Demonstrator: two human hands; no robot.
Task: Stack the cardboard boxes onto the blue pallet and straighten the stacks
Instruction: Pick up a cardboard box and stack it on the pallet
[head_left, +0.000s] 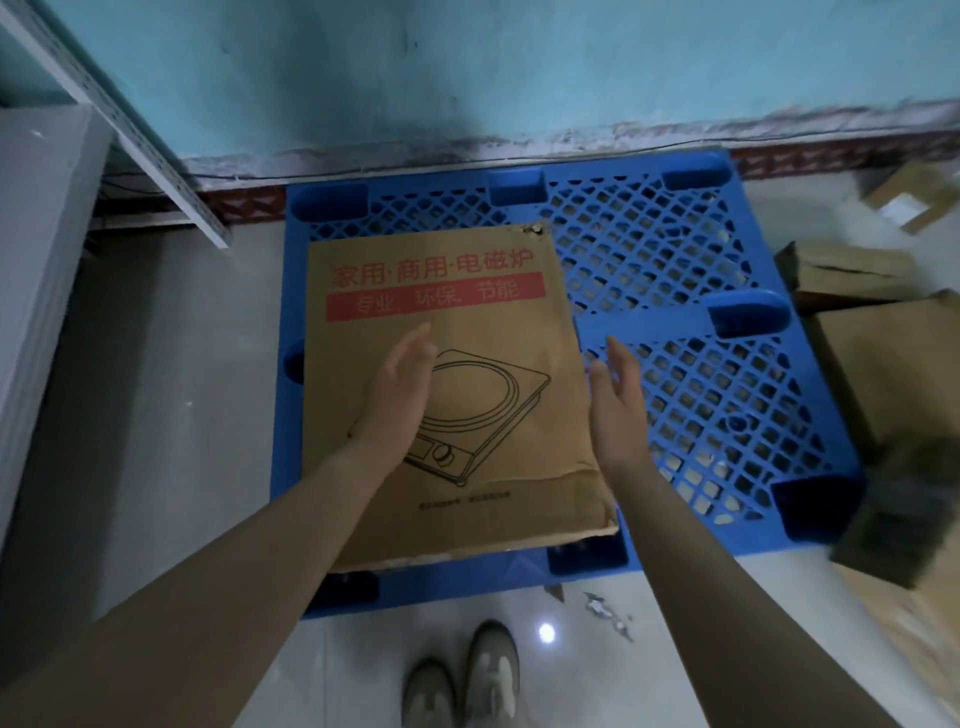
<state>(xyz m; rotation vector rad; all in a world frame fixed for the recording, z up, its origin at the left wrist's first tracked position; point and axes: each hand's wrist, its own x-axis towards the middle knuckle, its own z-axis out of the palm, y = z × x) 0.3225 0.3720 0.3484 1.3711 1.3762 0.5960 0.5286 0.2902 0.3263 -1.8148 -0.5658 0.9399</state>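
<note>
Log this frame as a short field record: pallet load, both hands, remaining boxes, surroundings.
pallet: blue plastic lattice pallet on a pale floor, against a teal wall
load: one brown cardboard box printed with red text and a cooktop drawing, lying on the pallet's left half, slightly skewed
left hand: open, fingers extended, over the box top
right hand: open, at the box's right edge, not gripping
unstacked: more brown cardboard boxes on the floor to the right
other: grey metal shelving post at left; person's shoes below

under the hands, the cardboard box (447, 384) is showing red "家用·商用·电磁炉" above a red band reading "专业 环保 节能".
</note>
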